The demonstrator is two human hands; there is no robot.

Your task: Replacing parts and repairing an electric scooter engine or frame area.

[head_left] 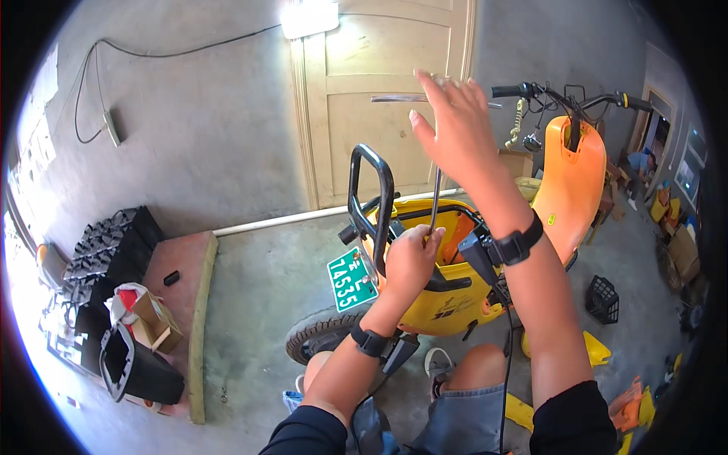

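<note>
A T-handle wrench (437, 189) stands upright over the rear of a yellow electric scooter (447, 311). My left hand (409, 262) is closed round the lower part of its shaft. Higher up, my right hand (459, 125) is at the crossbar, fingers stretched out and spread; the bar passes behind it, and whether the palm touches is hidden. The wrench's lower end is out of sight behind my left hand. Below lies the scooter's open body cavity with yellow walls. A black grab rail (381, 205) rises beside my left hand, above a green number plate (352, 279).
The scooter's handlebar (569, 98) and orange front panel (572, 182) are to the right. A black basket (603, 299) and yellow panels (595, 349) lie on the floor. At left, a low platform (193, 326) bears black plastic parts and a cardboard box (155, 322).
</note>
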